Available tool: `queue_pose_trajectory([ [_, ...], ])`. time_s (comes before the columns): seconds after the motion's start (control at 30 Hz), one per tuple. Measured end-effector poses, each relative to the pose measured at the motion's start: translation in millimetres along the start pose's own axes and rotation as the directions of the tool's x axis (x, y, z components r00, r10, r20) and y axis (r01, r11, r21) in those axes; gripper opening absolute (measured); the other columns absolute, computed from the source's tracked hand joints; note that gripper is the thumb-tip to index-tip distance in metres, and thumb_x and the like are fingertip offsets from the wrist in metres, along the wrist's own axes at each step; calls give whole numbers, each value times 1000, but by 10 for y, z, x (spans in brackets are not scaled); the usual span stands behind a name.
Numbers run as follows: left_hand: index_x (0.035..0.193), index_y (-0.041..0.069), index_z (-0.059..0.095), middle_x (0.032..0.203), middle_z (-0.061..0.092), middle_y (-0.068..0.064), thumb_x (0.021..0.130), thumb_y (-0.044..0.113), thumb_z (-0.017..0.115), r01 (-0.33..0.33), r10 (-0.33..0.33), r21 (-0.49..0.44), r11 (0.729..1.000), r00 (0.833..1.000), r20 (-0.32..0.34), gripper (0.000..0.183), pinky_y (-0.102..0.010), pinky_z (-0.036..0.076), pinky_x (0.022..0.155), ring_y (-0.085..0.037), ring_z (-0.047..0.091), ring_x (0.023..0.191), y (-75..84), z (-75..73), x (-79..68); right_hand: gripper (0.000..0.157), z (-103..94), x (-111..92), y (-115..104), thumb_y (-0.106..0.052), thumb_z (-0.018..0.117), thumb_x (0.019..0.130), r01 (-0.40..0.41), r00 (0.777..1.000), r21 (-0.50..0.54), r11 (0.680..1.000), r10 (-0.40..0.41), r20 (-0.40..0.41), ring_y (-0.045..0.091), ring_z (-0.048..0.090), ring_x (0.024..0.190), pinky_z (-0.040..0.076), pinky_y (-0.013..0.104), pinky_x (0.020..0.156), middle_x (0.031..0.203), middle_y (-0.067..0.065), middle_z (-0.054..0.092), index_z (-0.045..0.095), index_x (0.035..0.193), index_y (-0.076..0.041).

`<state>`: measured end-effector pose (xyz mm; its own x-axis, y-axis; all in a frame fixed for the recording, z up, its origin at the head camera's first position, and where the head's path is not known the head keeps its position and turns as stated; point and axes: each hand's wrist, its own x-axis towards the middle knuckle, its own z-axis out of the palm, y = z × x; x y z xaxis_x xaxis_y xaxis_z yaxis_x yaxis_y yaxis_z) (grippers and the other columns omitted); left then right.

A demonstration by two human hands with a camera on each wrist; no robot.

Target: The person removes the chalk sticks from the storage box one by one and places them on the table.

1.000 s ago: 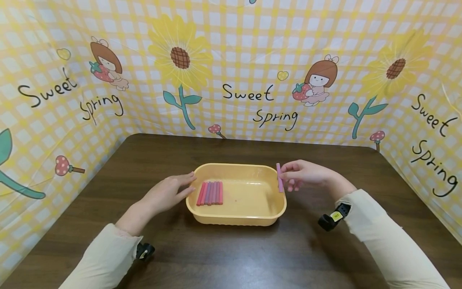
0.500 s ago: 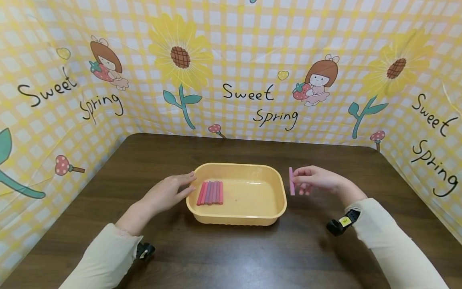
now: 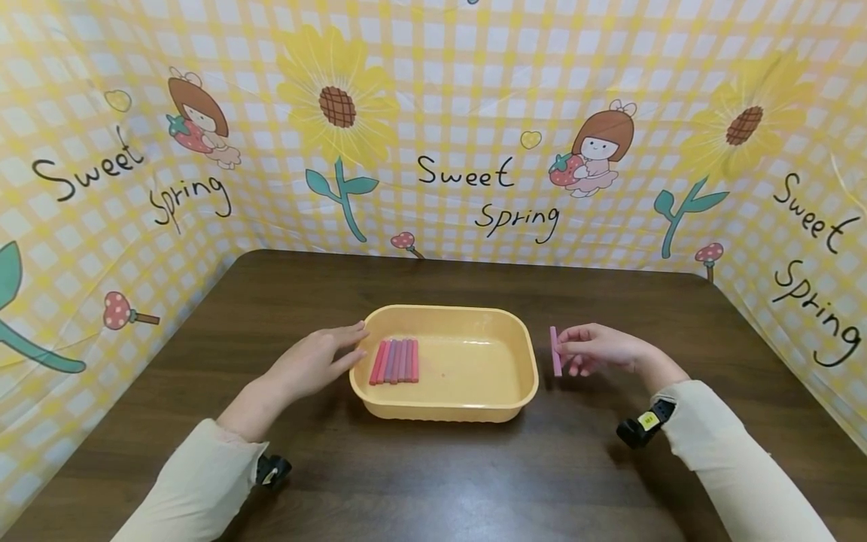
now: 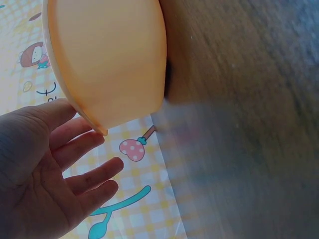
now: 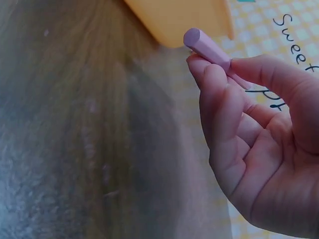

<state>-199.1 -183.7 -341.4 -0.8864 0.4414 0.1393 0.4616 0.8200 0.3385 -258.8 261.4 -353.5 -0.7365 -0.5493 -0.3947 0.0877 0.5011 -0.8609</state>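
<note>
A yellow plastic tub [image 3: 467, 414] stands on the table. In its left part several pink and purple chalk-like sticks [image 3: 394, 362] lie side by side in a row. My left hand [image 3: 314, 360] rests its thumb and fingertips on the tub's left rim, the fingers loosely spread in the left wrist view. Just right of the tub, my right hand [image 3: 596, 350] pinches one lilac chalk-like stick [image 5: 212, 50] between thumb and fingers. Its flat end and faceted side show in the right wrist view. Whether this stick touches the table I cannot tell.
The dark wooden table [image 3: 433, 482] reaches back to a yellow checked cloth [image 3: 447, 113] printed with flowers, hung along the back and both sides. Each wrist carries a black strap-on device, one of them the right wrist device [image 3: 645, 424].
The right hand has carried the lilac stick from over the tub's right rim out to the right, then a little nearer to me. My left hand and the row of sticks stay put.
</note>
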Motion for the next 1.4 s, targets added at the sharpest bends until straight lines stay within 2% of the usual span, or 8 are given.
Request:
queue_pose_trajectory([
  [0.2,131,-1,52,137,50,-19,92,19,58,3,-2,-6,1000,1000,2,44,-51,40,104,-35,49,126,4,-6,3,27,8,12,76,-19,50,96,-30,1000,-17,999,30,-8,5,60,66,50,17,58,79,-3,63,49,108,5],
  [0.53,132,-1,51,138,49,-19,93,19,57,12,-12,-14,1000,1000,12,45,-52,40,104,-35,48,127,12,-10,-6,29,47,81,157,-22,54,95,-84,994,-61,995,80,-71,4,57,61,49,17,54,73,-5,63,54,106,4],
  [0.8,132,-1,51,138,49,-19,92,19,58,5,-5,-16,1000,1000,4,44,-51,40,103,-35,49,127,12,-11,-15,26,87,102,153,-22,55,94,-95,991,-86,992,86,-100,2,54,54,46,15,50,72,-5,64,57,101,3],
  [1.1,131,-1,51,137,50,-19,92,19,57,1,-1,-14,1000,1000,-1,44,-51,41,103,-35,49,126,12,-13,-19,24,125,129,136,-25,57,92,-110,986,-166,980,86,-146,1,51,51,41,15,46,66,-7,62,61,90,-1],
  [1.4,132,-1,51,138,49,-19,93,19,57,4,-4,-16,1000,1000,0,44,-51,40,103,-35,48,127,-1,-8,-17,23,139,155,126,-24,59,90,-132,980,-167,977,102,-173,2,51,51,41,15,45,63,-6,61,61,86,-1],
])
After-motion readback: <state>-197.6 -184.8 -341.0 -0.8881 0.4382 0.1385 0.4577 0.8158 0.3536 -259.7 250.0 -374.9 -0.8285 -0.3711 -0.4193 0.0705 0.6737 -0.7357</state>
